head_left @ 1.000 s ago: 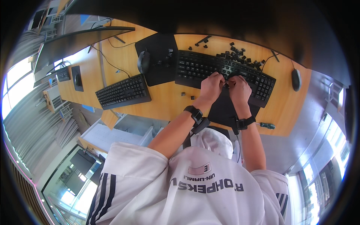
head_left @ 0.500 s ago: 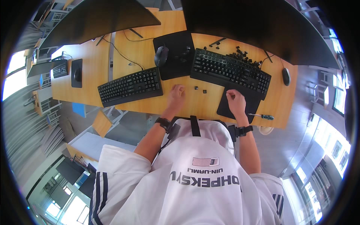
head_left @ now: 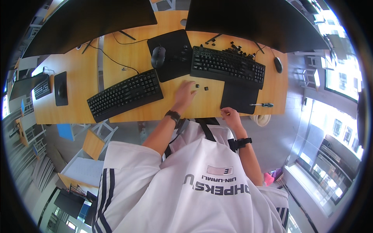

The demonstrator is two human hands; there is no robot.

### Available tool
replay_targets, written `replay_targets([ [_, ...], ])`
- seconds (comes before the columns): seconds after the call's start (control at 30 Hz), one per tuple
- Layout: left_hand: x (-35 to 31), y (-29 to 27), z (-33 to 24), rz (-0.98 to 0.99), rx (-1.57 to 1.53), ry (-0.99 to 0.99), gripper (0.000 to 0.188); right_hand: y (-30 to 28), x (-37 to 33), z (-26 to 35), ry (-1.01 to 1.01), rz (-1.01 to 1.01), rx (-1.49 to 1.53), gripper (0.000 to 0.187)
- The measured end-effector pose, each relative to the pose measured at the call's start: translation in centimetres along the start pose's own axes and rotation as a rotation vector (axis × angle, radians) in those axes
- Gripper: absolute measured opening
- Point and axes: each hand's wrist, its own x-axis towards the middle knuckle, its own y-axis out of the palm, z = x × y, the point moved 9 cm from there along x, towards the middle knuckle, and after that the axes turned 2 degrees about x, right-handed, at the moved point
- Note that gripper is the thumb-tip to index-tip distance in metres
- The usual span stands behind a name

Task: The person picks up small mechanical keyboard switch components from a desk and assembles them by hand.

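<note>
My left hand (head_left: 185,93) lies flat on the wooden desk (head_left: 132,58), fingers apart, fingertips just short of two small black keycaps (head_left: 197,86). It holds nothing. My right hand (head_left: 231,115) rests at the desk's front edge with its fingers curled in, just below the black wrist rest (head_left: 239,97); I see nothing in it. Beyond both hands sits a black keyboard (head_left: 227,64), and a heap of loose black keycaps (head_left: 237,49) lies behind it. Each wrist wears a dark band.
A second black keyboard (head_left: 124,94) lies angled to the left. A black mouse (head_left: 158,56) sits on a black pad (head_left: 175,54). A small screwdriver (head_left: 262,105) lies by the desk's right front edge, with another mouse (head_left: 278,65) behind it. Two dark monitors (head_left: 248,19) overhang the back.
Both hands have left the right keyboard. My left hand moved left onto the bare desk by the keycaps. My right hand drew back over the wrist rest to the desk's front edge.
</note>
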Motion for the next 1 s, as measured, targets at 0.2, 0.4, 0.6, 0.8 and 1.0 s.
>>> replay_targets([
  [0.2,1.6,3.1,2.2,0.109,-0.023,-0.102,0.019,0.4,-1.9,-0.2,0.048,0.024,-0.061,0.023],
  [0.4,0.4,2.0,3.3,0.166,-0.216,-0.195,0.018,1.7,-0.6,0.9,-0.043,0.050,-0.089,0.023],
  [0.6,-3.6,-1.2,2.1,0.220,-0.636,-0.537,0.019,2.6,4.3,8.0,-0.291,-0.065,-0.154,0.037],
  [0.8,-7.2,-6.1,0.5,0.089,-0.778,-0.575,0.019,4.6,7.9,10.9,-0.503,-0.093,-0.217,0.035],
  [1.0,-7.7,-9.3,-3.3,0.054,-0.819,-0.588,0.015,5.1,10.2,8.7,-0.543,-0.034,-0.083,0.021],
])
